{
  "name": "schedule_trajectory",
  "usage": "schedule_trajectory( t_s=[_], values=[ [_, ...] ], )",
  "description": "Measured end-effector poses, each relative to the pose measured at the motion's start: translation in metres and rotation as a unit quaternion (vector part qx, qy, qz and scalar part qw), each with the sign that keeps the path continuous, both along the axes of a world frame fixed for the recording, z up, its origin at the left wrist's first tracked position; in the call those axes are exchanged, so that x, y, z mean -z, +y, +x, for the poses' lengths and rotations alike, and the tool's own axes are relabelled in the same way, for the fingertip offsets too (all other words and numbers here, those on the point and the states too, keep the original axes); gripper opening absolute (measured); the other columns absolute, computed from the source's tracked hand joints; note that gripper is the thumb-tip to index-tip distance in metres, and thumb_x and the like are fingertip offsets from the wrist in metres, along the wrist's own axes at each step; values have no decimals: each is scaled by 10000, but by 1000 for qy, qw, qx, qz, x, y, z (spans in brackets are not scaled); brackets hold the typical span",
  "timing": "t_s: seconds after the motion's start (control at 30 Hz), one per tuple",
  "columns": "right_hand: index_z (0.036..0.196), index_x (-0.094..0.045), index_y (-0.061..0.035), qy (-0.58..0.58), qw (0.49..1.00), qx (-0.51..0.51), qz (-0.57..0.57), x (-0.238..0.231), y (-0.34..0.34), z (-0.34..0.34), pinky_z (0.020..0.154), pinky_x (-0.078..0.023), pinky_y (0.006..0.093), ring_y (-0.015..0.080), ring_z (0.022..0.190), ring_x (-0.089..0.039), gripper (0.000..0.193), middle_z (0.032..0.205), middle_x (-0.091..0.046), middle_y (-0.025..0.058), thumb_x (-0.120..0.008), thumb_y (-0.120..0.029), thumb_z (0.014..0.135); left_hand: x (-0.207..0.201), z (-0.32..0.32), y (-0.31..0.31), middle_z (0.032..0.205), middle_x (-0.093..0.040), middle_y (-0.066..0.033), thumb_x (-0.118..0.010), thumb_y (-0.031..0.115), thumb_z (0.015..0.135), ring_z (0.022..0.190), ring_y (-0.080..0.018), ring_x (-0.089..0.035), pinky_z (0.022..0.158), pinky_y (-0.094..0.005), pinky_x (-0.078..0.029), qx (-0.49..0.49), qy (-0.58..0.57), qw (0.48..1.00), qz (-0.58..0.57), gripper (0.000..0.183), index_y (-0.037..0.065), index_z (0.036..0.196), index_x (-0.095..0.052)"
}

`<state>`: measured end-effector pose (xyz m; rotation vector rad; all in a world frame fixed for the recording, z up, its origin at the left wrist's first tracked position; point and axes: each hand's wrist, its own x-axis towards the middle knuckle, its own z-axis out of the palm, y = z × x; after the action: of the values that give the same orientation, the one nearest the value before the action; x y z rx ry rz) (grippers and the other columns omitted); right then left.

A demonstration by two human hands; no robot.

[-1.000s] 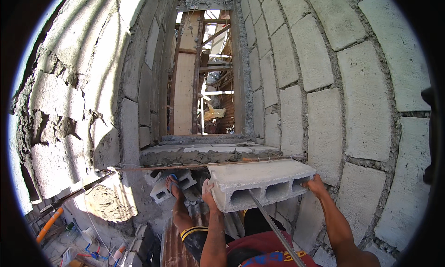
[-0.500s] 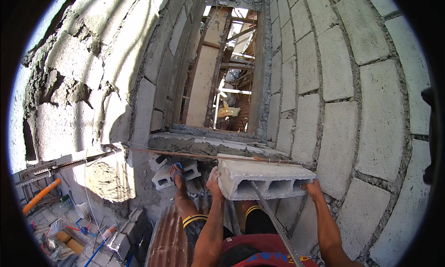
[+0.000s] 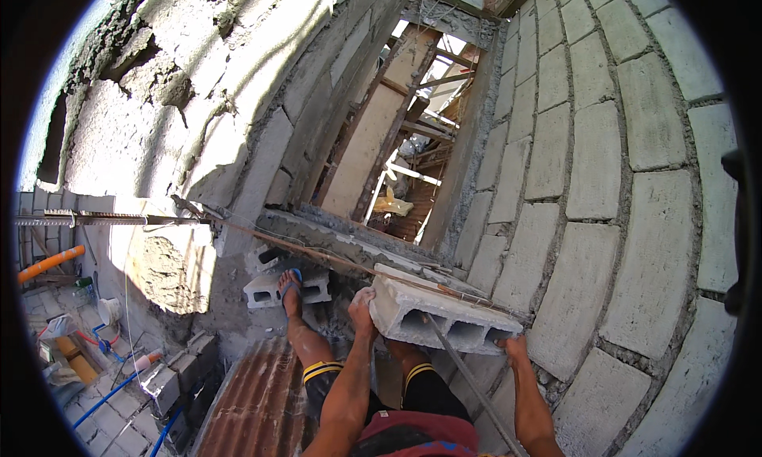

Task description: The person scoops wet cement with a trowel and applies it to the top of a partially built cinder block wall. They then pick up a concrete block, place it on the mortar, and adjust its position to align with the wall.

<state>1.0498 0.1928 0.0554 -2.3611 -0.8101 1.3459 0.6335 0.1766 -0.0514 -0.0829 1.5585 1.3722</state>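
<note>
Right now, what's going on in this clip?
A person is holding a hollow concrete block at both ends, left hand on its left end and right hand on its right, just below the mortar-topped sill of an opening in a block wall. One foot in a blue sandal rests on another block below. A string line runs across the sill.

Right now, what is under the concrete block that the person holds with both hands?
Under the concrete block, the person's legs in black shorts show, and a thin rod crosses in front. The left hand and right hand grip its ends. The right foot is hidden.
</note>
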Motion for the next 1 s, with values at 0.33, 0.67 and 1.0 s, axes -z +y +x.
schedule_trajectory(
  t_s=[0.33,0.67,1.0],
  values=[
    [1129,-628,57,-44,998,39,-31,5,6,-15,820,-500,368,250,929,-634,549,1051,-674,112,-705,117,589,33,9,0,953,-634,-73,-650,89,823,835,-176,-630,771,-298,-518,-75,-121,988,-63,306,-15,1095,-558],
    [1079,-653,62,-41,999,35,-4,18,6,-18,795,-507,359,258,900,-643,491,1025,-685,111,-677,147,595,64,4,-4,866,-634,-49,-645,124,836,761,-156,-618,699,-282,-502,-25,-161,987,-3,161,18,945,-592],
    [1017,-675,66,-90,995,44,-10,38,-8,-6,799,-493,354,252,886,-640,444,982,-688,120,-711,27,576,76,4,2,862,-611,-22,-608,163,877,747,-127,-595,687,-277,-490,-33,-159,987,-12,120,46,899,-624]
  ],
)
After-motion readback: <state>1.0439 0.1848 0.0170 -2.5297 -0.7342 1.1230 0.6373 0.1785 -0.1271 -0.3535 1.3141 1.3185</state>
